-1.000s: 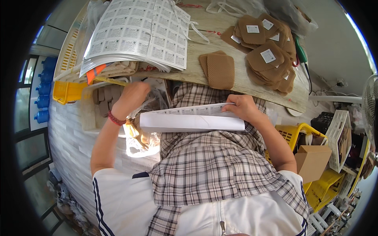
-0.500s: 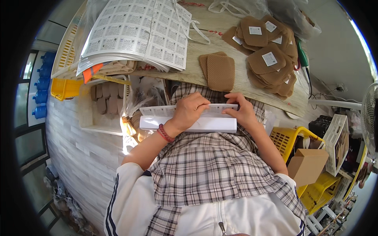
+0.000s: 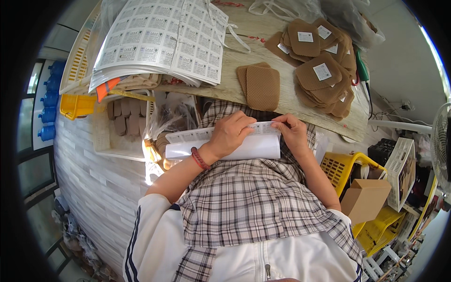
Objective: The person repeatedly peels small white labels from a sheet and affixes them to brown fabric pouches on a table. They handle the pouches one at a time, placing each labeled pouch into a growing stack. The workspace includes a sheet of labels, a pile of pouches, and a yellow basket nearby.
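Over my lap I hold a sheet of printed labels [image 3: 190, 135], its printed strip folded up along the far side and its blank white part [image 3: 258, 146] curving toward me. My left hand [image 3: 231, 135], with a red beaded bracelet [image 3: 199, 159] on the wrist, lies across the sheet's middle, thumb and finger pinched at the printed strip. The strip's right end is between the thumb and fingers of my right hand [image 3: 293, 133]. Just beyond, two brown mesh pads [image 3: 263, 87] overlap at the table's near edge.
The wooden table [image 3: 225, 96] carries a stack of label sheets [image 3: 150, 42] at left and several brown pads with white labels [image 3: 324, 70] at right. A crate of brown pads [image 3: 123, 148] stands lower left. Yellow baskets [image 3: 336, 169] and a cardboard box [image 3: 365, 201] are at right.
The strip's right end has risen and tilts up to the right. My right thumb and fingers have closed on it, and the white part looks more curved.
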A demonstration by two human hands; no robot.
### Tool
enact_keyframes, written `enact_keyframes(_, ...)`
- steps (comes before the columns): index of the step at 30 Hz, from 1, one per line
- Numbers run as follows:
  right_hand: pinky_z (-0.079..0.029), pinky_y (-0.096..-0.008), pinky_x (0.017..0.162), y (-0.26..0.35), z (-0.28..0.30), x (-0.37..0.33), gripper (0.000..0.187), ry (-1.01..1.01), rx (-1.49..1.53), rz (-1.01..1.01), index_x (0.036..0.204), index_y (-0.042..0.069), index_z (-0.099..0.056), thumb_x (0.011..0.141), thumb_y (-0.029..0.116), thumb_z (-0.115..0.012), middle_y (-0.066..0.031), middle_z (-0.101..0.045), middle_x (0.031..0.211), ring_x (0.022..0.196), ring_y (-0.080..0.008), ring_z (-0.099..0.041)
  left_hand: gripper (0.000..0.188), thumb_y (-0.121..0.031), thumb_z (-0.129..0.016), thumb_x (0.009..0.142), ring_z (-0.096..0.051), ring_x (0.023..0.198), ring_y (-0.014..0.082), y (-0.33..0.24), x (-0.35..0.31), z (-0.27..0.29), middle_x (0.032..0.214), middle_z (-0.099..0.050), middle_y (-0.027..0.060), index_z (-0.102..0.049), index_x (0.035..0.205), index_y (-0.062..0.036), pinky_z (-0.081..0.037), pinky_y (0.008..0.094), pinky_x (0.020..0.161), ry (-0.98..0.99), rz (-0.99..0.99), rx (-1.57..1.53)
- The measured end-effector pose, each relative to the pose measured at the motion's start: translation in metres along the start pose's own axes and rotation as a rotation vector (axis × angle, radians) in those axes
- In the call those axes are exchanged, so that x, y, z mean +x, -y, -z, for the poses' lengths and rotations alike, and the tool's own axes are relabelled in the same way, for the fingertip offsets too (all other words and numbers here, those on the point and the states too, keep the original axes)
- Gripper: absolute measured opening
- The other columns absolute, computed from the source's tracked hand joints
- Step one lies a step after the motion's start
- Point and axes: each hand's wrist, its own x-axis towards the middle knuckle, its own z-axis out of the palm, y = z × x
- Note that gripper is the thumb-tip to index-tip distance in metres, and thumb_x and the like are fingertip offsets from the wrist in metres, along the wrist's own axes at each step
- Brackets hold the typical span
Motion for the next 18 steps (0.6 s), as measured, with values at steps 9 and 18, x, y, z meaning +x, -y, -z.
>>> enact_keyframes(9,-0.053,-0.0276,0.067,0.007,0.002,-0.007,0.015,-0.043,-0.123,0.216,0.098,0.004,-0.072,0.084,0.003,-0.078,-0.0075,-0.069,0.087,0.077,-0.0168,-0.068,0.007,-0.010,-0.070,0.086,-0.065,0.072,0.0301,0.009,0.004,-0.005,0.081,-0.063,0.0099,-0.070,0.090,-0.0045,-0.052,0.0386,0.062,0.056,0.071,-0.071)
enact_keyframes(18,-0.052,-0.0297,0.062,0.016,0.011,-0.001,0.025,-0.201,-0.519,0.681,0.098,0.008,-0.075,0.074,0.002,-0.078,-0.0048,-0.069,0.089,0.073,-0.0197,-0.066,0.010,-0.014,-0.069,0.087,-0.067,0.074,0.0295,0.010,0.009,-0.002,0.084,-0.067,0.0089,-0.071,0.089,-0.0041,-0.052,0.0379,0.066,0.125,0.209,-0.131)
